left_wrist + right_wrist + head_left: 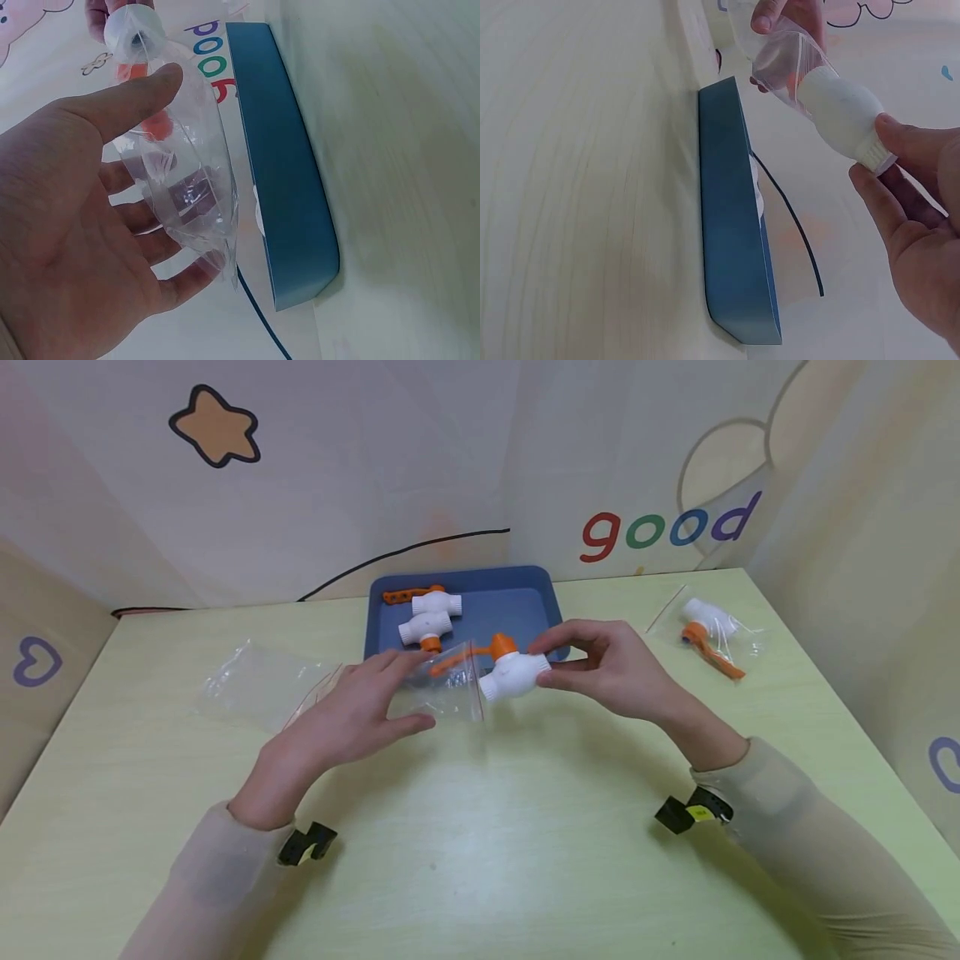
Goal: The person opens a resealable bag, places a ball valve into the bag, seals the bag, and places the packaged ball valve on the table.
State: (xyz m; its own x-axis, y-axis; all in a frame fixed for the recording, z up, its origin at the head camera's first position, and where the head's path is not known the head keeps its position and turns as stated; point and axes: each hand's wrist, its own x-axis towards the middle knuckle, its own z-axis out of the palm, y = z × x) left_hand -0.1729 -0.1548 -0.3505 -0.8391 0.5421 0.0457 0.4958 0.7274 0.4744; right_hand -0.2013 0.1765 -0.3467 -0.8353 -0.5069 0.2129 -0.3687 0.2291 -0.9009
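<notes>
In the head view my right hand point(618, 672) pinches one end of a white ball valve point(516, 677) between thumb and fingers. The valve's orange handle point(457, 660) points left into the mouth of a clear zip bag point(450, 700). My left hand point(352, 714) holds that bag, with its thumb in front and its fingers behind, as the left wrist view shows on the bag point(199, 199). From the right wrist, the valve's white body point(844, 112) is partly outside the bag point(776, 64). Both hands are above the table, in front of the blue tray point(517, 602).
Two more white valves, the rear one point(437, 603) and the front one point(424, 627), lie in the tray's left part. A bagged valve point(708, 618) lies on the table at right. Clear plastic bags point(258, 681) lie at left. A printed curtain point(390, 468) stands behind the table.
</notes>
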